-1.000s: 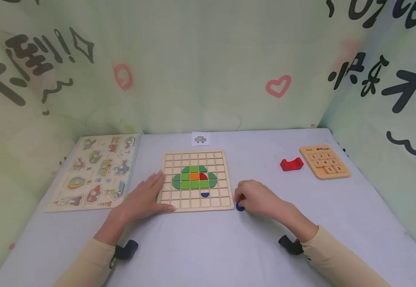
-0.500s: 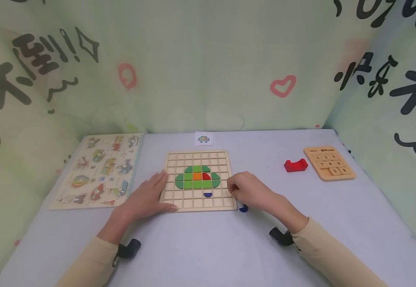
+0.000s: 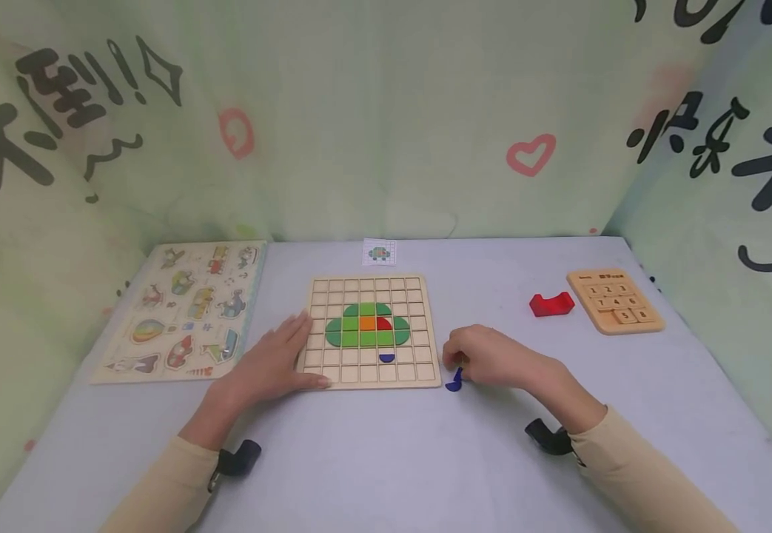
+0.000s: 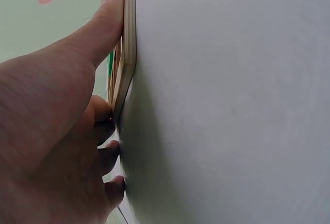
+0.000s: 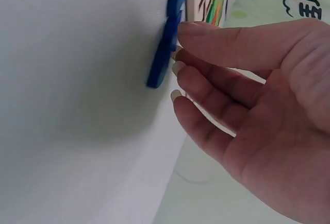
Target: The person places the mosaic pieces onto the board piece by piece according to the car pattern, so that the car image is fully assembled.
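Observation:
A square wooden grid board (image 3: 402,374) lies on the table, with green, orange and red tiles forming a rounded shape and a blue half-round piece (image 3: 387,358) below it. My left hand (image 3: 272,360) rests along its left edge, thumb on the front corner. Just off the right edge, the right hand (image 3: 495,357) pinches a tilted blue piece (image 3: 458,374) between thumb and fingers. Another blue half-round piece (image 3: 452,386) lies against it on the table. In the right wrist view, two blue pieces (image 5: 158,67) overlap at the thumb tip; fingertips partly hide the contact.
An animal picture puzzle board (image 3: 186,314) lies at left. Behind the grid is a small pattern card (image 3: 379,252). To the right are a red notched block (image 3: 552,305) and a wooden number board (image 3: 615,301). A fabric backdrop (image 3: 386,133) encloses the table.
The right hand went from the blue pieces to the board's right edge, then back to them. One blue piece now stands tilted at its fingers. The left hand stays put.

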The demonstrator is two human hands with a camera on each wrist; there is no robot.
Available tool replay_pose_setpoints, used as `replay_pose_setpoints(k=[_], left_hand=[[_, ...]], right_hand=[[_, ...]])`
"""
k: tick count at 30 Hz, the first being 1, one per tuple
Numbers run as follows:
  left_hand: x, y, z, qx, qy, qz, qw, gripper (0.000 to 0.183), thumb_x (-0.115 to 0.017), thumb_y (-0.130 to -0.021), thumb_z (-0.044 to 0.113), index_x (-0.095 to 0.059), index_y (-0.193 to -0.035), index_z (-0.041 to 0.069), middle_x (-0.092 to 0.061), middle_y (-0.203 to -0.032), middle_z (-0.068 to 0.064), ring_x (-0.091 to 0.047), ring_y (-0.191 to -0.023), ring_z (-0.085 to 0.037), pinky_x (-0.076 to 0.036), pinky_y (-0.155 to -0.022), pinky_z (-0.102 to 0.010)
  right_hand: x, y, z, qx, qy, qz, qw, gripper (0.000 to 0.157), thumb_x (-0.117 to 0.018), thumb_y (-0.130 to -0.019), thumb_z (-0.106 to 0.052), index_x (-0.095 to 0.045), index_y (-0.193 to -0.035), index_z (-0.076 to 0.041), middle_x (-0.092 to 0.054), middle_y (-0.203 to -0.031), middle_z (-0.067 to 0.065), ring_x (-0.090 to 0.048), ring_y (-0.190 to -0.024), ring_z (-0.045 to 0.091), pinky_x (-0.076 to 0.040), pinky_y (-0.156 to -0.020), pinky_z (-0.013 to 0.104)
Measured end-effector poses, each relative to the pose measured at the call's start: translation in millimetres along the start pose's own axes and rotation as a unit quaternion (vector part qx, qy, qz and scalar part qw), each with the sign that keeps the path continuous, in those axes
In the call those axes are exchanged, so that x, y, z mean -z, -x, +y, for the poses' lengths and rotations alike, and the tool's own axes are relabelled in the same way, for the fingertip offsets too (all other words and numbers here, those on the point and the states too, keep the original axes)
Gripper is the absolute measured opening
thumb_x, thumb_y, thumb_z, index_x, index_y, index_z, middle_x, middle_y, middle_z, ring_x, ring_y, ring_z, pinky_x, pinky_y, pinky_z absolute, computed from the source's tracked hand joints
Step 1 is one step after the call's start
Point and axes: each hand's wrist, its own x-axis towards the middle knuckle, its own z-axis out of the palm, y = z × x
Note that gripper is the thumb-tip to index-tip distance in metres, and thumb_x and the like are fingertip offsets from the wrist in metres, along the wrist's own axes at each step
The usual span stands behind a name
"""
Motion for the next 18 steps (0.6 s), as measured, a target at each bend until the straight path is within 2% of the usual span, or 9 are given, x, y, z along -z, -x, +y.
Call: replay_pose_setpoints(k=[7,13,18], left_hand=[[0.3,0.8,-0.6,-0.001,0.002,0.003,1.0000,0.115,-0.071,-0.078,0.065,-0.019,-0.158,0.001,-0.015,-0.167,-0.016,-0.015,-0.154,-0.038,-0.019,-0.125,-0.056],[-2.1,-0.6,-2.0,-0.001,-0.002,0.003,1.0000,0.115,-0.070,-0.078,0.067,-0.018,-0.158,0.002,-0.015,-0.167,-0.015,-0.015,-0.155,-0.037,-0.019,-0.125,-0.056],[-2.4,-2.0,-1.7,-0.001,-0.005,0.002,1.0000,0.116,-0.070,-0.078,0.068,-0.018,-0.158,0.003,-0.015,-0.167,-0.015,-0.015,-0.155,-0.037,-0.020,-0.125,-0.056]], right_hand=[[-6.4,-1.1,9.3,0.010,-0.002,-0.008,1.000,0.022,-0.079,-0.078,0.000,-0.069,-0.077,-0.020,-0.057,-0.077,-0.007,-0.052,-0.075,0.010,-0.048,-0.068,0.023],[-6.1,-7.3,7.4,0.021,-0.017,0.036,0.999,0.013,-0.072,-0.087,-0.006,-0.074,-0.082,-0.018,-0.059,-0.075,-0.009,-0.052,-0.072,0.010,-0.049,-0.063,0.021],[-4.5,-15.8,-2.6,0.028,-0.025,0.070,0.997,0.011,-0.069,-0.089,-0.007,-0.075,-0.085,-0.015,-0.062,-0.078,-0.007,-0.053,-0.071,0.010,-0.049,-0.060,0.020]])
